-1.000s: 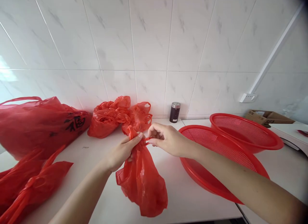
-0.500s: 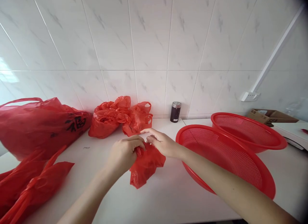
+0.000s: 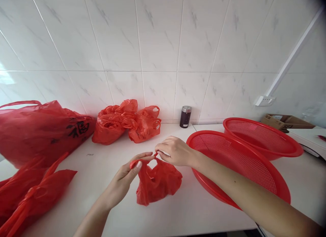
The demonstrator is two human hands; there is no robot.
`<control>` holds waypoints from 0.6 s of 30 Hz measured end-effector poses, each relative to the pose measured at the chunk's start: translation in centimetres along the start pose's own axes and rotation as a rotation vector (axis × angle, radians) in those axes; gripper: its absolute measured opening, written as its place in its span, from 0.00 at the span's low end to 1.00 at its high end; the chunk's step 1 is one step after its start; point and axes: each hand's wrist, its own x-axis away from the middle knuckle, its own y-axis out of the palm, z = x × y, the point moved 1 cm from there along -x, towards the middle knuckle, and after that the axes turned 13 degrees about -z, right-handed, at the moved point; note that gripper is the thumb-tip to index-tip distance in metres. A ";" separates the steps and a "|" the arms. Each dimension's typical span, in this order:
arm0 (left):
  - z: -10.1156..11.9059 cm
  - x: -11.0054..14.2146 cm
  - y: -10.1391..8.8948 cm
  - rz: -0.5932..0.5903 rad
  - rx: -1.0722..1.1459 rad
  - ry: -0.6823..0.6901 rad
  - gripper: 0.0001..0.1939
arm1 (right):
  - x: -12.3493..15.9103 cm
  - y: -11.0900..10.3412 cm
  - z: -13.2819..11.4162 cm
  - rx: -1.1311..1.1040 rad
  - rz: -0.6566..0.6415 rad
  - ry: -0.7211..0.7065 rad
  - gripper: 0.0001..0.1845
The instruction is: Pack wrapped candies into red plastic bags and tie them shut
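A small red plastic bag [image 3: 160, 182] rests on the white table in front of me, its handles pulled upward. My left hand [image 3: 127, 170] pinches one handle of it between thumb and fingers. The fingertips of my right hand [image 3: 173, 150] grip the other handle, close to the left fingertips. A gap shows between the two handles. What lies inside the bag is hidden. Behind my hands, more crumpled red plastic bags [image 3: 112, 123] sit against the wall.
Two red plastic colanders [image 3: 229, 169] overlap on the right. A dark thermos [image 3: 185, 116] stands by the wall. On the left lie a large red bag [image 3: 38, 131] with black lettering and a knotted red bag [image 3: 43, 189]. A cardboard box [image 3: 285, 123] is at the far right.
My hands have drawn the bag's handles up and apart, so the opening between them shows. My left hand has turned, with its thumb now on top. The view has shifted slightly.
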 end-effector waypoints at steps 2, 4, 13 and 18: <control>-1.1 1.4 0.0 0.028 0.130 -0.025 0.22 | -0.3 0.5 1.3 0.223 -0.031 -0.031 0.11; -2.0 2.9 0.8 0.030 0.165 -0.076 0.22 | -0.8 0.8 3.3 0.385 -0.115 0.096 0.12; -3.5 6.5 4.5 0.072 0.129 -0.288 0.25 | -2.7 2.0 7.2 0.457 -0.298 0.463 0.13; -6.3 4.4 3.1 0.248 0.065 -0.225 0.29 | -1.4 1.5 4.4 0.336 -0.304 0.645 0.25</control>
